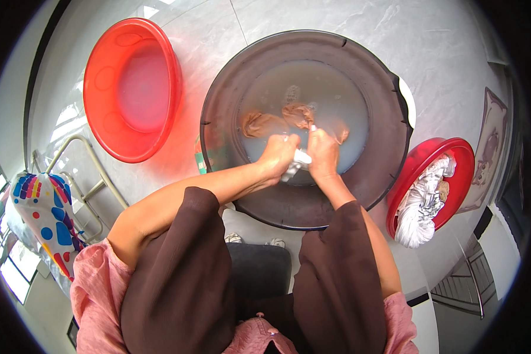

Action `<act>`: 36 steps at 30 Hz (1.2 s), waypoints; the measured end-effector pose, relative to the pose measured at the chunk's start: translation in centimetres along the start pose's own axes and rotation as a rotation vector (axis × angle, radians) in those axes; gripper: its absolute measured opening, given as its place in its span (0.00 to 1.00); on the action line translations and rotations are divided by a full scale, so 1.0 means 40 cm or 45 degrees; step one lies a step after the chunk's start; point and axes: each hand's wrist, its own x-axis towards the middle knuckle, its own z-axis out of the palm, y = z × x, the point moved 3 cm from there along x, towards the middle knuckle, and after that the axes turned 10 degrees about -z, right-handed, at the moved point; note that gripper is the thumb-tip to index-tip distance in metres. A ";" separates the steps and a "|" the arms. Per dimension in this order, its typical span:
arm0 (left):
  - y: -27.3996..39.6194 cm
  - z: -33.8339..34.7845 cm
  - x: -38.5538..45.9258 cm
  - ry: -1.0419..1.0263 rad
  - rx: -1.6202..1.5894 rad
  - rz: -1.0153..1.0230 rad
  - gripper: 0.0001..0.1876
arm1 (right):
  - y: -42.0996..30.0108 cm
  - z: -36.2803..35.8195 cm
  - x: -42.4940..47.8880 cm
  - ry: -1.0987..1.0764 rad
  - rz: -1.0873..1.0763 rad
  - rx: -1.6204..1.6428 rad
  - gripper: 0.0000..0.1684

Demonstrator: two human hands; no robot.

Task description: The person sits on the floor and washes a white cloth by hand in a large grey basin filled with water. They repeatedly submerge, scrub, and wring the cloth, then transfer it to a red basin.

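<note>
Over a large dark round basin (230,88) of cloudy water, my left hand (279,155) is closed on a bunched white cloth (295,167). My right hand (324,152) is a fist right beside it, and the white cloth runs across to it. Orange-brown fabric (261,124) lies partly under the water just past my hands, with bulges breaking the surface. One fold (297,115) reaches close to my right fingertips. My palms and the cloth inside them are hidden.
A red basin (175,84) stands at the left on the grey tiled floor. At the right, a smaller red basin (462,194) holds crumpled white laundry (420,212). A metal-framed rack (86,141) and a colourful patterned bag (48,217) are at the left. My knees flank the dark basin's near rim.
</note>
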 end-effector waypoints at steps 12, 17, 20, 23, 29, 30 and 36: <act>-0.012 -0.049 0.086 -0.005 -0.054 -0.146 0.06 | 0.027 -0.022 0.028 -0.254 0.239 0.007 0.16; -0.001 -0.042 0.046 -0.075 -0.133 -0.064 0.08 | 0.042 -0.014 0.033 -0.340 0.237 0.340 0.20; 0.005 -0.038 0.048 -0.176 -0.097 -0.055 0.07 | 0.064 0.010 0.015 -0.275 0.395 0.734 0.20; 0.017 -0.044 0.035 -0.188 -0.143 -0.029 0.06 | 0.047 -0.009 0.013 -0.092 0.250 0.664 0.19; -0.010 -0.026 0.047 -0.182 -0.535 0.113 0.13 | -0.173 -0.019 -0.028 0.134 -0.739 0.108 0.13; -0.019 -0.001 0.057 -0.117 -0.517 -0.046 0.14 | -0.141 -0.016 -0.024 0.235 -0.763 -0.008 0.13; -0.008 -0.019 0.040 -0.123 -0.513 -0.029 0.17 | -0.173 -0.009 -0.022 0.170 -0.664 0.002 0.15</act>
